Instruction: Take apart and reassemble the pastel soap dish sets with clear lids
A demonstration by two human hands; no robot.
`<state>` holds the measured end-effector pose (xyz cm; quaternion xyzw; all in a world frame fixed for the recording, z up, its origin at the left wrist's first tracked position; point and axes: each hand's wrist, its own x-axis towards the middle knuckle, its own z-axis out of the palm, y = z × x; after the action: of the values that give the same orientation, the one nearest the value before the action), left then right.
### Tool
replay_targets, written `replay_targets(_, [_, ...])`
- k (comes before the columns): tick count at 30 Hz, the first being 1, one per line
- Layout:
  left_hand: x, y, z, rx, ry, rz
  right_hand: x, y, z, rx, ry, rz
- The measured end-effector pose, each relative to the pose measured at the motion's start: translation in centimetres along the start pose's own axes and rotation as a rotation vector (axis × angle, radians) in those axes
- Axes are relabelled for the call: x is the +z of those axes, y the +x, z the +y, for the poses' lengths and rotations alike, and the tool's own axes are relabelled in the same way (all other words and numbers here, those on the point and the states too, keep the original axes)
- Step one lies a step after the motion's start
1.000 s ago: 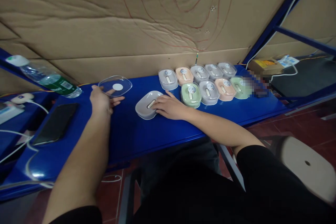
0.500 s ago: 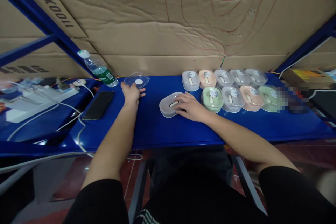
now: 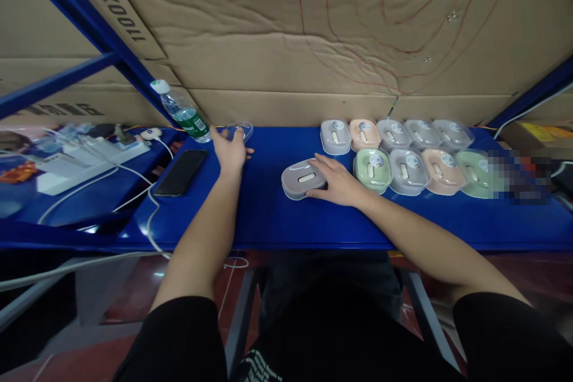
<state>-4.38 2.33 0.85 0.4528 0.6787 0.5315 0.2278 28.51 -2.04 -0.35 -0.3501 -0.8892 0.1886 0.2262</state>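
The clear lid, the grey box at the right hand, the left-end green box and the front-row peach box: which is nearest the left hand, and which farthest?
From the left hand:
1. Clear lid, at its fingers
2. Grey box, to its right
3. Green box, beyond that
4. Peach box, farther right

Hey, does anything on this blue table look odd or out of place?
One grey box by the right hand sits apart from the boxes in rows, without the clear cover they wear; a clear cover is at the left hand. I see no spill.
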Motion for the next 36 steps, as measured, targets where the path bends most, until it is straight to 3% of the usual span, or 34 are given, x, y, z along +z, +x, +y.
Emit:
replay_targets(2, [0.7,-1.2,1.0,0.095,0.002,0.025,-0.1,0.1,0.0,0.021,0.046,-0.003])
replay_targets(3, [1.1,-1.9,1.4,0.165,0.023,-0.071,-0.2,0.2,0.0,0.036,0.068,0.013])
replay_targets(7, [2.4,-5.4,2.4,0.482,0.289,-0.767,-0.5,0.3,-0.2,0.115,0.107,0.084])
replay_targets(9, [2.9,-6.7,2.4,0.598,0.429,-0.902,-0.6,0.2,-0.2,0.138,0.109,0.097])
replay_targets(14, [3.2,-7.1,2.6,0.644,0.486,-0.827,-0.1,0.1,-0.1,0.081,0.130,0.071])
replay_targets(20, [2.3,-6.1,3.2,0.549,0.320,-0.754,0.5,0.3,0.4,0.127,0.186,0.185])
replay_targets(27, [2.6,-4.8,1.8,0.400,0.112,-0.697,0.5,0.3,0.8,0.087,0.162,0.139])
replay_targets(30, [2.6,-3.8,1.2,0.342,0.104,-0.573,0.3,0.2,0.7,0.077,0.122,0.094])
replay_targets(34, [2.3,-2.9,1.0,0.290,0.304,-0.280,0.4,0.1,0.9,0.020,-0.007,0.005])
replay_targets(36, [2.1,-2.7,0.9,0.234,0.396,-0.201,0.5,0.0,1.0,0.001,-0.047,-0.015])
